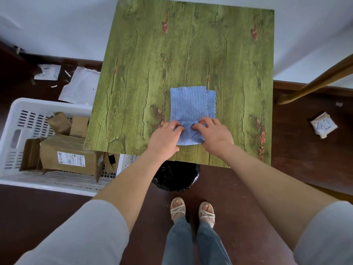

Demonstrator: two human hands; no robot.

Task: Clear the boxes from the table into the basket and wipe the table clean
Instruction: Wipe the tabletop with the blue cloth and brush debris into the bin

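Green table (145, 54): left hand (165, 138) and right hand (214, 136) pinch a blue cloth (189, 104) lying between them. Its loose folds could bunch, leaving unwiped streaks.

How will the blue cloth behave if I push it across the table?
Probably floppy: the cloth bunches where the left hand and right hand pinch it. Likely light, lying flat in folded layers. Its knobbly weave may drag on the table.
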